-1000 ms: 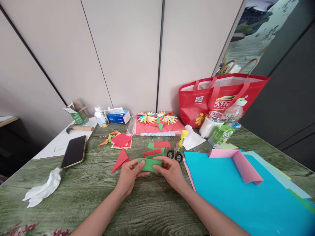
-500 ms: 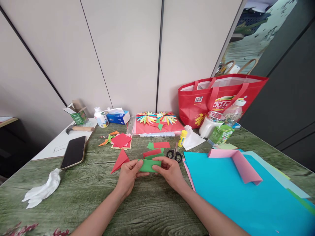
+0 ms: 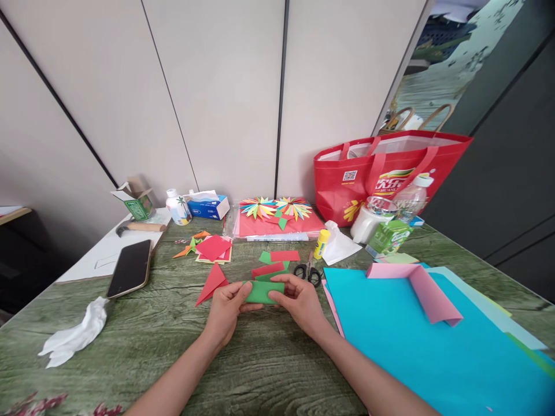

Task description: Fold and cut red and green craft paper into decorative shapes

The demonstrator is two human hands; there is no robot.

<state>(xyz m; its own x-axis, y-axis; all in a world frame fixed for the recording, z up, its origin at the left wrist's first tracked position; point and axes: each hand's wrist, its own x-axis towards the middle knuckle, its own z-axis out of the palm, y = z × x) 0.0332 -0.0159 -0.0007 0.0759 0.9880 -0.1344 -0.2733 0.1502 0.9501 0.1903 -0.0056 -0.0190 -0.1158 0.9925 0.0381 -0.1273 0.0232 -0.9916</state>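
Note:
A small green paper rectangle [image 3: 259, 292] is held level between both hands, just over the table. My left hand [image 3: 226, 306] pinches its left end with the thumb on top. My right hand [image 3: 299, 301] grips the right end the same way. Right behind it lie red and green folded paper pieces [image 3: 267, 268], with a red strip [image 3: 285, 255] farther back. A folded red paper triangle [image 3: 212, 283] rests left of my left hand. Black-handled scissors [image 3: 308, 271] lie beyond my right hand, beside a yellow glue stick [image 3: 321, 244].
Blue card sheets [image 3: 390, 329] with a folded pink strip [image 3: 427, 289] cover the right side. A phone [image 3: 130, 267], crumpled tissue [image 3: 78, 332] and hammer [image 3: 141, 226] lie left. Paper squares [image 3: 214, 247], a packet with paper stars [image 3: 280, 225] and a red bag [image 3: 347, 196] stand behind.

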